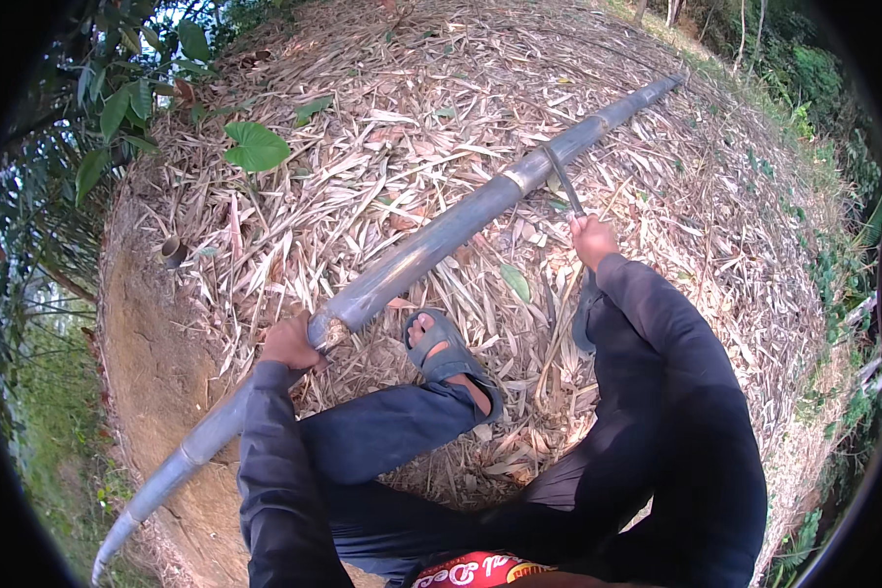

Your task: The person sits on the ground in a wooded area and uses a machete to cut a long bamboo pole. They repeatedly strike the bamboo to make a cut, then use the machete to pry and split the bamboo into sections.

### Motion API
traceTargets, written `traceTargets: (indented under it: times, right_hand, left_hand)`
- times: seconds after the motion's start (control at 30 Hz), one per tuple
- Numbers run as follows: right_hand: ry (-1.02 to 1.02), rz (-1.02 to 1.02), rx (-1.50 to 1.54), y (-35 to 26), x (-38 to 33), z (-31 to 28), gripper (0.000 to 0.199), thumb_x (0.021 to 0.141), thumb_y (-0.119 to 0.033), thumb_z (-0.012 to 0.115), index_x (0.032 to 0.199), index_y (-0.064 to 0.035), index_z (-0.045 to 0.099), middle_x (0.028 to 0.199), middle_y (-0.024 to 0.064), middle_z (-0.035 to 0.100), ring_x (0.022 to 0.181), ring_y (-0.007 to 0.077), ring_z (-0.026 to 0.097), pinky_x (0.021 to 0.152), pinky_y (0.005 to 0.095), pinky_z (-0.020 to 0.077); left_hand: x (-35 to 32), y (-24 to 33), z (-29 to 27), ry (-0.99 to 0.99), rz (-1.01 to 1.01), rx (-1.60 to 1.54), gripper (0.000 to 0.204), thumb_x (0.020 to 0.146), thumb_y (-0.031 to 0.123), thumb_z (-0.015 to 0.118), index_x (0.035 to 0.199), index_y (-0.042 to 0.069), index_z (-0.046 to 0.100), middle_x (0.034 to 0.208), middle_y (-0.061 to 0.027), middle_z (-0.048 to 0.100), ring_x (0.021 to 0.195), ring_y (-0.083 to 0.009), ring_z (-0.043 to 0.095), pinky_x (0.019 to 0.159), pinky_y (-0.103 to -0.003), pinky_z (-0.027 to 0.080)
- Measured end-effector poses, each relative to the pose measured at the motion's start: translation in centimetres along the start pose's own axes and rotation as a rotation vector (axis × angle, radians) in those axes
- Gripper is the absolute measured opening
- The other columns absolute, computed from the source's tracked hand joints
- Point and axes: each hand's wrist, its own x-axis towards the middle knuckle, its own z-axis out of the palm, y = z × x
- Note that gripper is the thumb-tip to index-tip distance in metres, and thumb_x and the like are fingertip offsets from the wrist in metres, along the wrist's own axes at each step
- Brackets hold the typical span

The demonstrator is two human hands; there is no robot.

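Bamboo pole slants over dry leaves, my left grip grasping it, right grip clenched on a knife across it; step probably trimming, next move calling for a steady hold.

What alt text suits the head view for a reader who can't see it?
The person's left hand holds a long grey bamboo pole lying diagonally over dry leaves, while the right hand holds a dark, narrow tool across the pole's far part. A sandalled foot rests near the pole.
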Motion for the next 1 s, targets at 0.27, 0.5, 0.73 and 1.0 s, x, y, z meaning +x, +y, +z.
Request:
traceTargets:
  times: [0.27,0.5,0.73,1.0]
  right_hand:
    - [-0.477,-0.496,-0.263,-10.1,-5.9,-3.4,0.047,0.1,-0.056,0.056,0.107,-0.0103,0.059,0.079,0.0196,0.071,0.079,0.0423,0.07,0.074,0.0535,0.0541]
    - [-0.152,-0.12,-0.294,-2.7,1.1,-2.4,0.05,0.102,-0.052,0.054,0.106,-0.0022,0.062,0.086,0.023,0.071,0.084,0.0414,0.071,0.078,0.0513,0.0553]
    - [-0.553,-0.52,-0.363,-11.3,-5.0,-4.2,0.05,0.099,-0.059,0.053,0.11,-0.0101,0.059,0.086,0.0213,0.072,0.086,0.0409,0.071,0.08,0.0521,0.0546]
    - [-0.21,-0.025,-0.197,-3.5,-0.5,-5.0,0.049,0.103,-0.048,0.053,0.111,-0.0008,0.062,0.089,0.0222,0.072,0.091,0.0406,0.071,0.081,0.0505,0.0548]
  left_hand:
    - [-1.9,-0.2,1.1,0.07,-0.058,0.004,0.078,0.05,0.032,0.09,0.114,0.0,0.058,0.094,-0.0226,0.073,0.093,-0.0403,0.072,0.089,-0.044,0.057]
    - [-4.1,3.7,5.4,0.414,-0.081,0.161,0.059,0.063,0.008,0.075,0.118,0.001,0.054,0.101,-0.017,0.067,0.093,-0.0363,0.069,0.097,-0.056,0.046]
    - [-5.4,2.6,6.8,0.544,-0.131,0.225,0.071,0.059,0.006,0.077,0.126,-0.001,0.053,0.105,-0.0158,0.063,0.1,-0.0362,0.062,0.094,-0.049,0.044]
    - [-5.4,4.9,7.4,0.58,-0.159,0.272,0.074,0.06,0.008,0.08,0.128,0.0,0.05,0.103,-0.0147,0.06,0.098,-0.0351,0.061,0.095,-0.046,0.044]
